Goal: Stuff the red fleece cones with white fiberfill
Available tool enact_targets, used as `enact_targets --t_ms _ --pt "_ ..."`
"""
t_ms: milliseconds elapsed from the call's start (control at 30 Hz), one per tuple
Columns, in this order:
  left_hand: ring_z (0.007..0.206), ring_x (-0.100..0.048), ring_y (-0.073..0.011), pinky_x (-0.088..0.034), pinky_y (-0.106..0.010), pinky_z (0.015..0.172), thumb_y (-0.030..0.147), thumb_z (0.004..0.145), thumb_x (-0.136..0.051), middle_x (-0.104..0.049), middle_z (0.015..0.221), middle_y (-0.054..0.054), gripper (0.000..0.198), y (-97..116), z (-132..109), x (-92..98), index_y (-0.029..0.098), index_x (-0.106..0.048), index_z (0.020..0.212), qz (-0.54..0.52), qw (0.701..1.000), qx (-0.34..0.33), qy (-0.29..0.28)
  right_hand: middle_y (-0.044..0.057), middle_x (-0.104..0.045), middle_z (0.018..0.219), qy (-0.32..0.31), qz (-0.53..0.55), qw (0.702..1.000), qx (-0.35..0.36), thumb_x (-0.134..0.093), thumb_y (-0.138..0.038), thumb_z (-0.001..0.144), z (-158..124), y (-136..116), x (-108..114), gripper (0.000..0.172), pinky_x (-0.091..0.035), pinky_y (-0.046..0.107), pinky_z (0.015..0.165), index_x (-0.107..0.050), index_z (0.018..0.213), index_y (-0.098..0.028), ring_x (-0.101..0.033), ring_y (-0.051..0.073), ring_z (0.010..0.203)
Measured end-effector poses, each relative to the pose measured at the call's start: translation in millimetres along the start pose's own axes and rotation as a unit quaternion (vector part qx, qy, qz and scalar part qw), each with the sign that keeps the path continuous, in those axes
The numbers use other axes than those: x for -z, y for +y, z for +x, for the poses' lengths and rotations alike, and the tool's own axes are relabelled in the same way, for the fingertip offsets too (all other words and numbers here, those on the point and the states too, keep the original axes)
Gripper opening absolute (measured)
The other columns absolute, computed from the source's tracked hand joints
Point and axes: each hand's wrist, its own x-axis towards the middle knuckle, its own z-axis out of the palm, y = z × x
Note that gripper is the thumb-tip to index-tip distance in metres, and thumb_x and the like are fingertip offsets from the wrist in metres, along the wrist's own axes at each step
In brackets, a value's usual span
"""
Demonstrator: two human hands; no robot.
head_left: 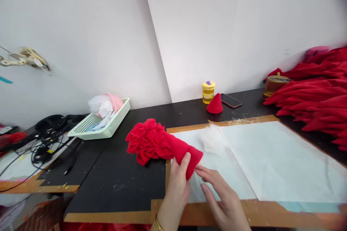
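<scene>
A red fabric piece [159, 144] with a ruffled bunch at its left end lies across the black table [119, 177] and the edge of a white sheet [271, 158]. My left hand [177, 184] grips its narrow right end, thumb over the cloth. My right hand [221, 196] rests beside that end with fingers stretched out flat on the white sheet, fingertips close to the cloth.
A small red cone [215, 104], a yellow jar [208, 91] and a phone [231, 100] stand at the back. A heap of red fabric pieces [314, 97] fills the right. A pale green basket [101, 121] and tangled black cables [46, 140] lie left.
</scene>
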Motion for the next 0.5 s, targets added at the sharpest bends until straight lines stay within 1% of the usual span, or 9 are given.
enact_targets --t_ms 67,133,167,200,267,333,367,433,500 --pt "0.101 -0.07 -0.0245 -0.054 -0.034 0.089 0.035 0.075 -0.084 -0.074 0.119 -0.01 0.053 4.7 1.3 6.9 0.021 -0.066 0.123 -0.052 0.998 0.035 0.005 0.011 -0.068 0.131 0.013 -0.068 0.995 0.069 -0.054 -0.002 0.093 -4.1 2.5 2.0 0.043 -0.056 0.034 0.092 -0.063 0.13 -0.02 -0.064 0.023 0.114" --pt "0.099 -0.071 -0.0262 -0.055 -0.037 0.089 0.037 0.075 -0.084 -0.074 0.117 -0.013 0.057 8.8 -0.6 11.9 0.018 -0.065 0.125 -0.08 0.994 0.068 -0.007 0.014 -0.064 0.137 0.013 -0.123 0.986 0.11 -0.052 0.003 0.091 -4.8 6.4 3.0 0.05 -0.055 0.036 0.091 -0.058 0.137 -0.017 -0.061 0.025 0.114" --pt "0.1 -0.072 -0.0275 -0.055 -0.039 0.091 0.038 0.074 -0.085 -0.074 0.116 -0.014 0.059 9.9 -2.3 13.2 0.017 -0.065 0.126 -0.087 0.993 0.081 -0.016 0.015 -0.063 0.138 0.002 -0.147 0.981 0.124 -0.052 0.003 0.092 -3.5 8.1 2.4 0.051 -0.055 0.037 0.09 -0.056 0.14 -0.015 -0.061 0.026 0.113" --pt "0.103 -0.071 -0.0286 -0.054 -0.039 0.094 0.038 0.073 -0.086 -0.074 0.116 -0.014 0.061 10.3 -4.4 13.7 0.016 -0.066 0.126 -0.088 0.992 0.091 -0.024 0.016 -0.064 0.137 -0.013 -0.169 0.976 0.136 -0.051 0.001 0.092 -1.2 9.3 1.2 0.049 -0.056 0.038 0.087 -0.055 0.14 -0.012 -0.061 0.027 0.11" --pt "0.109 -0.07 -0.0301 -0.053 -0.039 0.097 0.038 0.071 -0.087 -0.075 0.116 -0.013 0.062 9.0 -8.8 13.0 0.017 -0.067 0.126 -0.071 0.992 0.1 -0.034 0.016 -0.072 0.12 -0.034 -0.206 0.966 0.154 -0.048 -0.003 0.095 5.2 10.4 -2.5 0.038 -0.056 0.039 0.076 -0.062 0.13 -0.011 -0.063 0.027 0.096" --pt "0.114 -0.067 -0.0308 -0.052 -0.037 0.098 0.038 0.071 -0.087 -0.075 0.117 -0.012 0.06 6.4 -12.5 11.5 0.018 -0.069 0.124 -0.046 0.994 0.093 -0.038 0.013 -0.075 0.099 -0.029 -0.225 0.96 0.164 -0.043 -0.005 0.097 11.2 11.0 -5.1 0.03 -0.054 0.037 0.064 -0.067 0.114 -0.013 -0.061 0.025 0.079" --pt "0.115 -0.067 -0.0309 -0.052 -0.037 0.098 0.037 0.071 -0.087 -0.075 0.117 -0.011 0.057 5.0 -13.9 11.1 0.018 -0.07 0.122 -0.037 0.995 0.09 -0.038 0.011 -0.074 0.092 -0.022 -0.225 0.96 0.163 -0.042 -0.005 0.098 13.1 11.4 -5.1 0.029 -0.052 0.036 0.06 -0.067 0.109 -0.014 -0.059 0.023 0.072" --pt "0.113 -0.068 -0.0306 -0.053 -0.036 0.095 0.038 0.071 -0.086 -0.076 0.115 -0.011 0.052 2.7 -15.7 11.6 0.018 -0.073 0.117 -0.033 0.994 0.094 -0.045 0.011 -0.072 0.094 0.0 -0.209 0.966 0.151 -0.045 -0.005 0.097 14.8 12.7 -2.2 0.026 -0.051 0.034 0.059 -0.066 0.108 -0.016 -0.057 0.021 0.069" --pt "0.108 -0.069 -0.0304 -0.053 -0.036 0.09 0.041 0.074 -0.084 -0.077 0.112 -0.012 0.049 1.5 -16.9 13.3 0.016 -0.074 0.115 -0.047 0.99 0.113 -0.062 0.01 -0.068 0.101 0.054 -0.183 0.974 0.125 -0.054 -0.005 0.094 14.8 14.4 3.2 0.025 -0.054 0.033 0.064 -0.063 0.113 -0.02 -0.059 0.02 0.077"
